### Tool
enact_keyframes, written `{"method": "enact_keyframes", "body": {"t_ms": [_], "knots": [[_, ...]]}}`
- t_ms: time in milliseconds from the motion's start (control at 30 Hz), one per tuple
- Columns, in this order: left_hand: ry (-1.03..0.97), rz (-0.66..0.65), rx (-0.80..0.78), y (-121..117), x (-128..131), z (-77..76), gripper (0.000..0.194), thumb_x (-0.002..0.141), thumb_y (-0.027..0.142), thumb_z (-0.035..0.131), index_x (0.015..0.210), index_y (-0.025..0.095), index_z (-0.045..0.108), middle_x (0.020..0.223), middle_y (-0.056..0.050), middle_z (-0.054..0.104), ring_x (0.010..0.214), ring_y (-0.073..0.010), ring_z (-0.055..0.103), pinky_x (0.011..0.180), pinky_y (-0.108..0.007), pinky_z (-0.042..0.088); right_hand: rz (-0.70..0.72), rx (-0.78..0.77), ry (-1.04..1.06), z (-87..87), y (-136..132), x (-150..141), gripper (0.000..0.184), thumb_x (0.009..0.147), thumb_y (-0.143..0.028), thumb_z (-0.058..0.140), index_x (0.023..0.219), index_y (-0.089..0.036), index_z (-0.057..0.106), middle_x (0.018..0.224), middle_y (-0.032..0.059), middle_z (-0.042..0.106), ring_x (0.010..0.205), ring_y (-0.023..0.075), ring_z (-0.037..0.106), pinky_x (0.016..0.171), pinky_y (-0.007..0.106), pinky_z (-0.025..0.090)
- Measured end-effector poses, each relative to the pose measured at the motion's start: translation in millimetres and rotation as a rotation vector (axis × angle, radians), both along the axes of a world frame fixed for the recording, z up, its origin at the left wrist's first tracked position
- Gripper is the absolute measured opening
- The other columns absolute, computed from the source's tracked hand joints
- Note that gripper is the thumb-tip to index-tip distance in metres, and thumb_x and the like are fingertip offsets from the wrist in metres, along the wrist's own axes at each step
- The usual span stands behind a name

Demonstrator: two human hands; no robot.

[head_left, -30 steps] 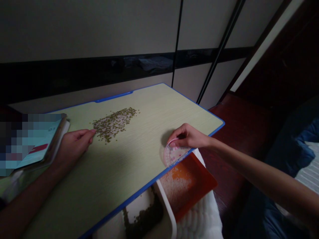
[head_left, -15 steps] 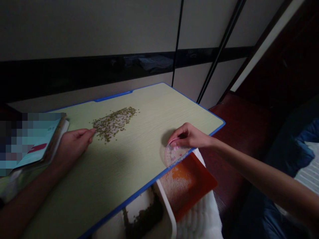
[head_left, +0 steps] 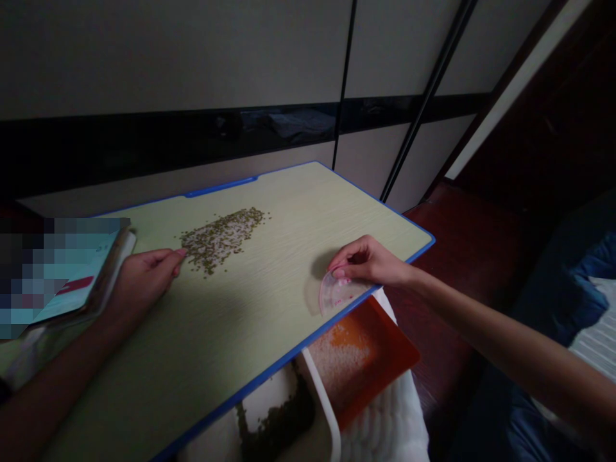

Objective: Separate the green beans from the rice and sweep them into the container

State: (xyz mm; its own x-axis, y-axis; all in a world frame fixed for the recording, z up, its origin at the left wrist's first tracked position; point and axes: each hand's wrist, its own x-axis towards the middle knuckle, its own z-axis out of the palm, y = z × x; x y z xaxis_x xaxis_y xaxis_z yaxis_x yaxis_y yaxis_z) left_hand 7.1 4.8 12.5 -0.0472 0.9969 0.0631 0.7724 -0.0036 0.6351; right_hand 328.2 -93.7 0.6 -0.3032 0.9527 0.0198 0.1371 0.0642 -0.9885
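Note:
My right hand grips a clear pink half-round plastic piece, like a protractor, held flat near the right edge of the pale green tabletop. My left hand rests on the table with fingers curled, its fingertips touching the left end of a pile of mixed green beans and white rice. Whether anything is in the left fingers is hidden.
Under the table's right edge sit an orange tray holding white rice and a white tray holding green beans. A booklet lies at the table's left. A wall with dark rails stands behind; blue bedding is at right.
The plastic piece has slid slightly inward from the table edge and lies flatter under my right hand. My left hand has stayed put.

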Motion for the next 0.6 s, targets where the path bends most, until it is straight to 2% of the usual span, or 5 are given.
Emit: {"method": "enact_keyframes", "body": {"t_ms": [100,367,600], "knots": [[0.015,-0.010,0.000,-2,2,1.6,0.031,0.069,0.043,0.044,0.049,0.020,0.040,0.034,0.008,0.031,0.036,-0.0085,0.030,0.042,-0.020,0.023,-0.076,-0.010,0.048,-2.5,1,1,0.012,0.066,-0.021,0.068,0.071,-0.011,0.065,0.057,-0.0012,0.059,0.049,0.0056,0.048,0.047,0.019,0.036],[-0.002,-0.050,0.030,-2,0,2.2,0.032,0.070,0.041,0.043,0.047,0.019,0.037,0.035,0.007,0.030,0.039,-0.0086,0.031,0.045,-0.020,0.024,-0.149,-0.001,0.005,-5.8,7,2,0.019,0.075,-0.032,0.060,0.076,-0.015,0.053,0.058,-0.0038,0.051,0.043,0.0035,0.036,0.038,0.018,0.023],[-0.056,-0.072,0.039,5,-5,-5.3,0.033,0.069,0.041,0.042,0.045,0.020,0.034,0.037,0.008,0.028,0.040,-0.0079,0.029,0.045,-0.021,0.023,-0.266,0.034,-0.080,-8.3,37,-8,0.020,0.075,-0.035,0.057,0.077,-0.017,0.049,0.053,-0.0037,0.051,0.038,0.0052,0.035,0.037,0.020,0.021]]}}
